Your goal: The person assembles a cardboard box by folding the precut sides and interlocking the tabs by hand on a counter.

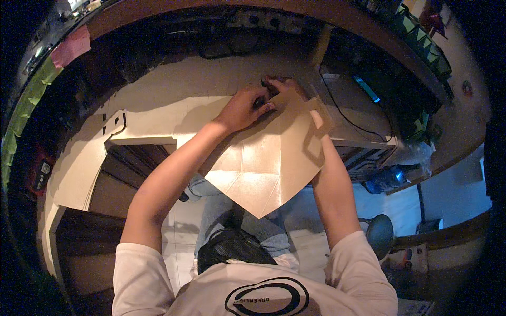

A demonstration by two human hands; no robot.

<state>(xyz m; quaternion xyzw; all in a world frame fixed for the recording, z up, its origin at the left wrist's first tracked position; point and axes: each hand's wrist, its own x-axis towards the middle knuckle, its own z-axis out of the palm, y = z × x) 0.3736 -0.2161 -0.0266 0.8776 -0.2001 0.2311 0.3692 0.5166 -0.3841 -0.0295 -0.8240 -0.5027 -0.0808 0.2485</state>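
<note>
A brown, slightly shiny cardboard sheet (253, 181) with crease lines is tilted over my lap and the desk's near edge, one corner pointing at me. On its right side is a flap with a cut-out slot (317, 119). My left hand (245, 108) is closed at the far left edge of the sheet, fingers curled and thumb toward the right. Just beyond the far edge, my right hand (286, 85) has its fingers bent close to the left hand. Part of my right hand and forearm is hidden behind the sheet. Between the hands is a dark spot I cannot make out.
A slotted piece of cardboard (116, 122) lies on the desk at left. At right are a phone with a lit screen (367, 88) and a black cable (345, 118). Below them is a blue water bottle (383, 179). A shelf edge (211, 11) curves across the back.
</note>
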